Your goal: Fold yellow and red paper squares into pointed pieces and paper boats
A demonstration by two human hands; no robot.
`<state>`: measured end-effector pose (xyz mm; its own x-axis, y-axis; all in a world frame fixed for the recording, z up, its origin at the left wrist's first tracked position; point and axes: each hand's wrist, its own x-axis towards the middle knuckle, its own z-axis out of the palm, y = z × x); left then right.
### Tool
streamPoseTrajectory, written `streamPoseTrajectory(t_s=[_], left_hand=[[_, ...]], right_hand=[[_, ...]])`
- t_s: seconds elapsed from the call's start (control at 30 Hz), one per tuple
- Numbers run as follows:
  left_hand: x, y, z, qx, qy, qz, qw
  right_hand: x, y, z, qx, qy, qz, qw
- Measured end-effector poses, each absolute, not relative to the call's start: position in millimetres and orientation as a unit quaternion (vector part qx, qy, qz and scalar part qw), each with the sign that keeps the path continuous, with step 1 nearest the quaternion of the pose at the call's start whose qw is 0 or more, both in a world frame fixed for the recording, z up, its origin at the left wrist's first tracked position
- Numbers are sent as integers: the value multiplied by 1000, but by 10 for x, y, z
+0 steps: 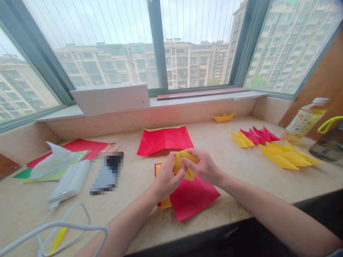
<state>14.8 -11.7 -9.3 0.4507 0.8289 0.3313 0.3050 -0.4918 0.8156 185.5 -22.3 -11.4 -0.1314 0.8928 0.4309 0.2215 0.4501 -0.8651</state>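
Between my two hands is a folded piece of yellow paper (190, 174), raised above the counter. My left hand (169, 175) grips its left side, thumb and fingers closed on it. On the right side my right hand (205, 165) pinches the same paper, its thumb lying across the front. Part of the fold is hidden behind my fingers. Just below lies a creased red sheet (194, 200), overlapping a yellow sheet (166, 203) that shows at its left. Behind my hands a larger creased red sheet (166, 140) with a yellow edge rests on the counter.
Several yellow paper boats (289, 157) and red folded papers (259, 135) stand at the right, near a drink bottle (305, 119) and a dark bottle (331, 141). One orange boat (224, 117) sits farther back. At left are a white power bank (70, 182), a cable (66, 224) and coloured paper (85, 147).
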Motion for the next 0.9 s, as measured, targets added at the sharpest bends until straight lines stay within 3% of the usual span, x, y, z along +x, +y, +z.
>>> streamPoseTrajectory(t_s=[0.5,0.7,0.9], left_hand=[[138,-143,-30,741,345,421,393],[135,-103,-32,678,279,483,479],[108,-77,-69,655,247,484,525]], right_hand=[[1894,-217,-132,-411,-681,275,539],[1908,-156,-163,-375,-593,332,630],[1930,-112,-141,-371,-558,332,664]])
